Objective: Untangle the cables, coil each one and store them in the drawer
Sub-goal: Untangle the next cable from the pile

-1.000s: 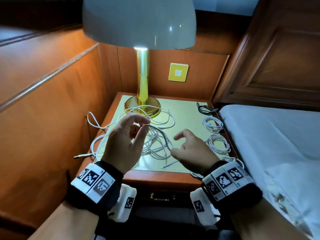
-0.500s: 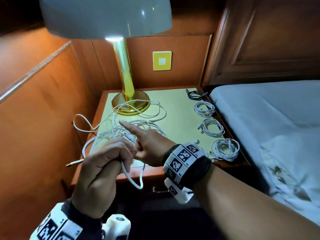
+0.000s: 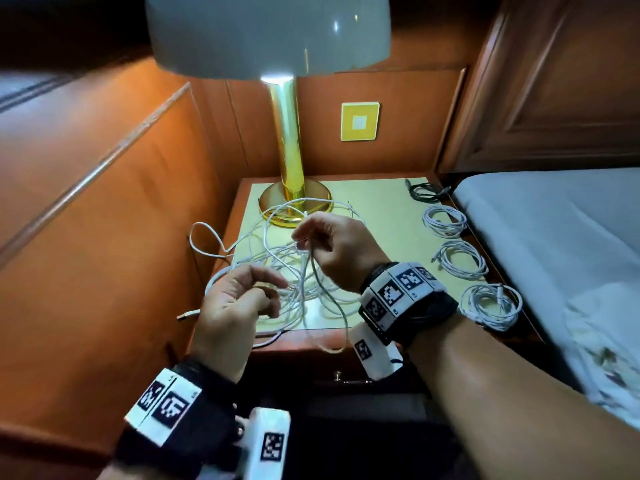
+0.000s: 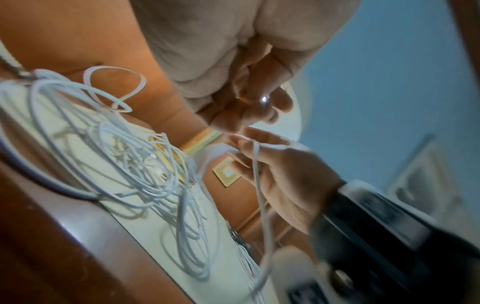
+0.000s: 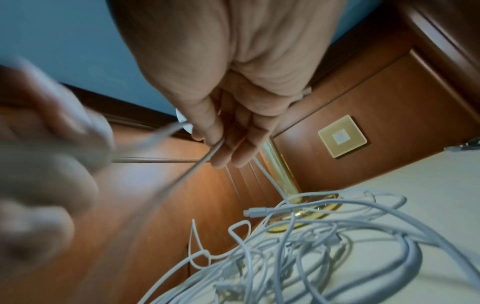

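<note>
A tangle of white cables [image 3: 277, 268] lies on the left half of the nightstand top [image 3: 381, 216], in front of the lamp base. My right hand [image 3: 332, 244] is raised over the tangle and pinches one white cable [image 5: 207, 158] between thumb and fingers; a loop [image 3: 341, 327] of it hangs past the front edge. My left hand [image 3: 242, 299] hovers at the tangle's near left with fingers curled, and strands run into its fingertips. It is blurred in the right wrist view. The drawer [image 3: 346, 377] below the top looks closed.
Three coiled white cables [image 3: 460, 259] and a coiled black cable [image 3: 426, 192] lie in a row along the nightstand's right edge. A gold lamp [image 3: 287, 161] stands at the back. Wood panelling [image 3: 104, 220] is on the left, the bed [image 3: 554, 237] on the right.
My right hand has lifted from pointing at the tangle and now pinches a cable above it. My left hand has loosened from a fist and moved forward to the tangle.
</note>
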